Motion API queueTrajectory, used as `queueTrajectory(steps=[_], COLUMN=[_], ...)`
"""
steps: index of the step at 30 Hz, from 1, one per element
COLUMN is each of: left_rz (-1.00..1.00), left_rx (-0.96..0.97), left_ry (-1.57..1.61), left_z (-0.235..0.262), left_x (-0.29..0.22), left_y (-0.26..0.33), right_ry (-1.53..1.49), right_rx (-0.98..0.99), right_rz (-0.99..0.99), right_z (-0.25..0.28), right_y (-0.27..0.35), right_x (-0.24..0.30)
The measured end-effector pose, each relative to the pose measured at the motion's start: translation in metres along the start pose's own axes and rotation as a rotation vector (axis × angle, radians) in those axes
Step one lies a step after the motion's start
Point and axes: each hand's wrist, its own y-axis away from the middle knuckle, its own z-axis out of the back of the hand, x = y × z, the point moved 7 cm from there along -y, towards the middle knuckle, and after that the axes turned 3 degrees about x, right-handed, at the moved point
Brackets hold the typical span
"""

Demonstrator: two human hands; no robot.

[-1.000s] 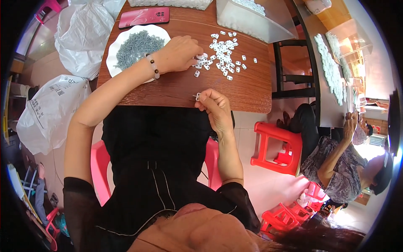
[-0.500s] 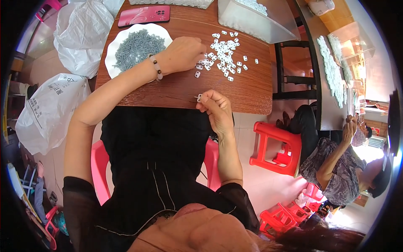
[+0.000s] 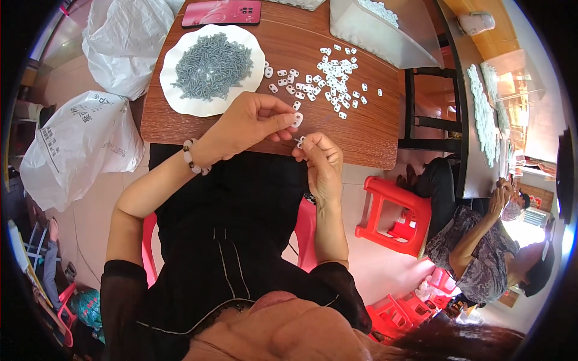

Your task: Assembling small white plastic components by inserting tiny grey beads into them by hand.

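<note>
At the centre of the frame, the left hand (image 3: 256, 123) has thumb and fingers closed on a small white oblong plastic piece with two holes (image 3: 297, 120). Just to its lower right, the right hand (image 3: 322, 159) pinches a small white clip-like piece (image 3: 300, 142) between thumb and fingers. Scattered white two-holed pieces (image 3: 335, 77) occupy the upper centre-right of the brown wood-grain table (image 3: 367, 141); a white scalloped plate (image 3: 171, 81), upper left, bears slender grey ribbed pieces (image 3: 211, 66).
</note>
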Motion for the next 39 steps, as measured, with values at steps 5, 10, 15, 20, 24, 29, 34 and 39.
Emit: queueTrajectory(steps=[5,10,15,20,24,29,34,39], left_rz=[0.024,0.084,0.081,0.088,0.098,0.096,0.101,0.097], left_rx=[-0.008,-0.022,0.005,0.016,0.021,0.023,0.018,0.024], left_ry=[0.092,0.132,0.151,0.137,0.133,0.114,0.106,0.107], left_z=[0.0,0.0,-0.003,-0.005,-0.007,-0.007,-0.007,-0.006], left_x=[0.01,0.019,0.027,0.03,0.031,0.033,0.033,0.034], left_y=[0.008,0.014,0.014,0.014,0.013,0.011,0.011,0.011], right_ry=[0.023,0.067,0.103,0.165,0.215,0.192,0.176,0.193], right_rx=[-0.034,-0.059,-0.115,-0.128,-0.123,-0.102,-0.093,-0.082], right_rz=[0.038,0.059,0.11,0.159,0.129,0.13,0.138,0.122], right_z=[-0.002,-0.002,0.0,-0.005,0.002,0.0,-0.002,-0.001], right_y=[0.002,0.004,0.005,0.006,0.006,0.006,0.005,0.004], right_x=[0.002,0.006,0.008,0.016,0.011,0.014,0.017,0.016])
